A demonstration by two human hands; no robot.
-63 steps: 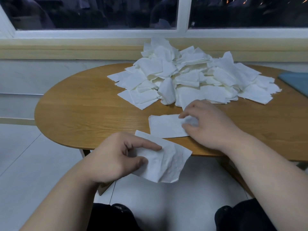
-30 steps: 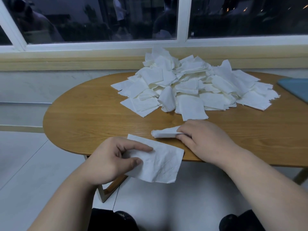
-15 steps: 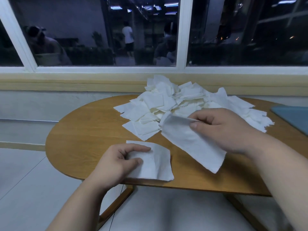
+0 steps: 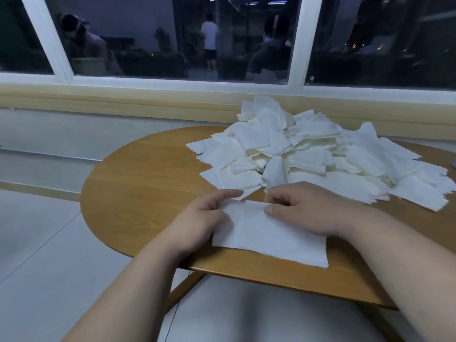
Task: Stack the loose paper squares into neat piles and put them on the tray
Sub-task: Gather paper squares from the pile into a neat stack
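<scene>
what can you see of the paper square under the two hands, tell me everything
The paper square is white, thin, soft-looking and faintly creased, with a ragged near edge. A faint line near its left side may be a second sheet's edge. It lies flat on the wooden table by the near rim, in front of the heap. The left hand holds its left edge; the right hand pinches its far edge.

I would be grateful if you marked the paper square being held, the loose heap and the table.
held paper square (image 4: pixel 271 239), head view, its flat middle.
loose heap (image 4: pixel 291 146), head view, a sheet near its top.
table (image 4: pixel 148 183), head view, bare wood at left.
</scene>
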